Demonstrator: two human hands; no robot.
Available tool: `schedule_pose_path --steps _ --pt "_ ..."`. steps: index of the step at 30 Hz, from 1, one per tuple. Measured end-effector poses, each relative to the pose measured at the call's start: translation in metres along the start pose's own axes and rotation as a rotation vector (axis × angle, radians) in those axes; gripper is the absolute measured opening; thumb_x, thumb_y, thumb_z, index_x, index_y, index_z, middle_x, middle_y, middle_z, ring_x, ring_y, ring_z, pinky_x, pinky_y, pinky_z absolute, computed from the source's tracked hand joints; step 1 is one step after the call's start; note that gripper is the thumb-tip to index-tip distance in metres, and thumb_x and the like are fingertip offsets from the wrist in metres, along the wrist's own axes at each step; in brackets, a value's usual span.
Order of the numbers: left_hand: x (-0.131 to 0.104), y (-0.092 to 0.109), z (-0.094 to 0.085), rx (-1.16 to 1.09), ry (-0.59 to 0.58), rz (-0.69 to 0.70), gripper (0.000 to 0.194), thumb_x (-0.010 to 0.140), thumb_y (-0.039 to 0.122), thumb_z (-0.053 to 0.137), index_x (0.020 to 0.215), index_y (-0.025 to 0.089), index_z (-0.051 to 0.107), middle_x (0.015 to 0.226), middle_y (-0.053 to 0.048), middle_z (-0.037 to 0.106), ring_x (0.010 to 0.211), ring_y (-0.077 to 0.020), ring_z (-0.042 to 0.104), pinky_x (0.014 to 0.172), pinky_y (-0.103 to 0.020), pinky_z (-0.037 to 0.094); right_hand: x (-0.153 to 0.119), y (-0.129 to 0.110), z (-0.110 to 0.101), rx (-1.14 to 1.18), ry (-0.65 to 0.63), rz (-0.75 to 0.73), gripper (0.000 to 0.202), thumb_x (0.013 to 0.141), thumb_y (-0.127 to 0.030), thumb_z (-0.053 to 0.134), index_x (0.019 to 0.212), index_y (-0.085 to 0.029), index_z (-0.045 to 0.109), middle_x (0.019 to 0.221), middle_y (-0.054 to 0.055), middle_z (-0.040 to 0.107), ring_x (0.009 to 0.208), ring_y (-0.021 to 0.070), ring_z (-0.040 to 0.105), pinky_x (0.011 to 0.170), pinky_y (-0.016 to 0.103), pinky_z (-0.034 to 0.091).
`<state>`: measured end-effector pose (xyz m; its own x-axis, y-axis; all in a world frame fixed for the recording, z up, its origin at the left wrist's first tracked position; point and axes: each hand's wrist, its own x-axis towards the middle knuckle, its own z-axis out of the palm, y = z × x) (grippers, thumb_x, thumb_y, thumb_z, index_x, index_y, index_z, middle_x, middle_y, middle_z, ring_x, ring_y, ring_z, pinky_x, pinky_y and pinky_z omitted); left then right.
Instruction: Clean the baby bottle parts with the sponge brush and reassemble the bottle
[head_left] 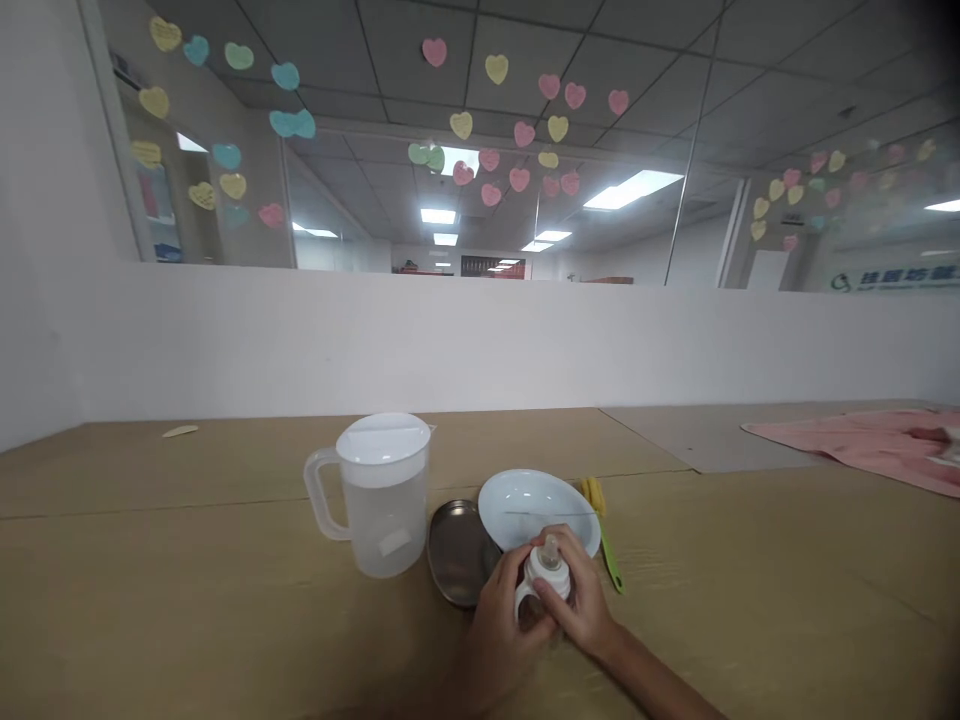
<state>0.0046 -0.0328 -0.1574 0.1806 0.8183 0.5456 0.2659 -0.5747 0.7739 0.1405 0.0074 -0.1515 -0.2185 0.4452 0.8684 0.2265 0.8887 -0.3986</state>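
At the far left of the bench (187, 610), a small yellowish slip (180, 431) is lying near the white wall (450, 345). To the right of it and closer to the viewer, a translucent pitcher (388, 515) is standing upright, its white lid covering the top and its handle pointing left. Just beside the pitcher, a dark metal tray (454, 565) with rounded ends is resting on the bench, its right side reaching the white bowl (517, 488).

In front of the bowl, the left hand (501, 625) is curling around the left side of a small bottle (551, 572), which is showing a white collar, a clear teat on top and a white side handle. The right hand (586, 608) is closing on the bottle from the other side, its thumb lying across the front. Both hands are sharing the grip, holding the bottle upright, its teat pointing upward.

To the right of the bowl, a brush (612, 562) is lying with its yellow head away from the viewer and its green handle coming nearer. At the far right, a pink cloth (847, 440) is spreading over the bench.
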Motion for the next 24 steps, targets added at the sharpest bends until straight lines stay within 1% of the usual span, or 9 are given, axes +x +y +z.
schedule_pose_path --steps 4,7,10,12,14,17,20,22,24 --pt "-0.001 0.003 0.0 0.0 0.01 -0.009 0.049 0.074 0.013 0.059 0.121 0.019 0.049 0.12 -0.008 0.059 0.11 -0.0224 0.056 0.097 -0.037 0.044 -0.009 0.007 0.001 -0.003 0.074 0.032 0.028 0.081 -0.031 0.055 0.106 -0.019 0.051 0.093 0.007 0.058 0.085 0.0202 0.058 0.073 0.031 0.048" --pt "-0.004 -0.005 0.003 -0.002 -0.012 -0.002 0.05 0.076 0.016 0.058 0.124 0.019 0.045 0.12 -0.009 0.058 0.109 -0.0226 0.056 0.095 -0.038 0.046 -0.014 0.012 -0.001 0.029 0.077 0.06 0.033 0.083 -0.034 0.052 0.112 -0.018 0.049 0.097 0.008 0.059 0.087 0.0212 0.06 0.075 0.032 0.05" --pt "-0.005 -0.011 0.002 0.109 0.086 0.15 0.064 0.074 0.019 0.06 0.133 0.016 0.034 0.131 -0.015 0.049 0.12 -0.0281 0.049 0.099 -0.044 0.043 -0.015 0.012 -0.003 0.009 0.046 0.014 0.032 0.085 -0.035 0.048 0.112 -0.018 0.049 0.098 0.009 0.061 0.089 0.0229 0.06 0.076 0.034 0.05" --pt "-0.001 0.001 -0.003 0.223 0.229 0.321 0.071 0.073 0.022 0.061 0.136 0.014 0.029 0.139 -0.019 0.038 0.129 -0.0338 0.038 0.104 -0.051 0.037 -0.013 0.011 -0.005 -0.039 0.039 -0.031 0.032 0.085 -0.034 0.048 0.112 -0.017 0.049 0.097 0.01 0.061 0.089 0.0237 0.061 0.076 0.036 0.05" --pt "0.007 0.032 -0.017 0.236 0.331 0.412 0.07 0.076 0.024 0.06 0.138 0.015 0.028 0.138 -0.02 0.037 0.128 -0.0338 0.039 0.103 -0.05 0.038 -0.011 0.01 -0.006 -0.079 0.033 -0.072 0.031 0.085 -0.033 0.048 0.111 -0.017 0.049 0.095 0.01 0.062 0.086 0.0235 0.061 0.073 0.035 0.051" --pt "0.022 0.106 -0.051 0.109 0.502 0.476 0.068 0.081 0.03 0.061 0.14 0.022 0.029 0.139 -0.013 0.039 0.129 -0.0311 0.038 0.104 -0.05 0.038 -0.01 0.009 -0.008 -0.126 0.022 -0.113 0.03 0.084 -0.031 0.05 0.111 -0.018 0.049 0.094 0.01 0.062 0.084 0.0231 0.062 0.07 0.034 0.051" --pt "0.032 0.179 -0.085 0.024 0.517 0.626 0.063 0.082 0.044 0.061 0.138 0.032 0.033 0.14 -0.004 0.041 0.136 -0.0303 0.03 0.106 -0.051 0.036 -0.009 0.011 -0.009 -0.162 0.022 -0.132 0.031 0.083 -0.028 0.052 0.112 -0.018 0.048 0.094 0.01 0.062 0.084 0.0235 0.062 0.071 0.035 0.052" --pt "0.034 0.21 -0.099 0.013 0.448 0.647 0.057 0.083 0.056 0.054 0.135 0.037 0.038 0.14 0.004 0.041 0.14 -0.0292 0.019 0.107 -0.049 0.033 -0.009 0.011 -0.011 -0.157 -0.001 -0.126 0.032 0.082 -0.028 0.053 0.113 -0.018 0.048 0.094 0.01 0.062 0.084 0.0237 0.061 0.07 0.035 0.052" --pt "0.033 0.224 -0.105 0.158 0.55 0.669 0.052 0.09 0.061 0.03 0.137 0.039 0.034 0.144 0.008 0.033 0.14 -0.0314 0.009 0.101 -0.055 0.03 -0.009 0.012 -0.013 -0.138 -0.031 -0.117 0.032 0.082 -0.027 0.054 0.112 -0.019 0.048 0.094 0.01 0.062 0.083 0.0236 0.061 0.069 0.036 0.052"
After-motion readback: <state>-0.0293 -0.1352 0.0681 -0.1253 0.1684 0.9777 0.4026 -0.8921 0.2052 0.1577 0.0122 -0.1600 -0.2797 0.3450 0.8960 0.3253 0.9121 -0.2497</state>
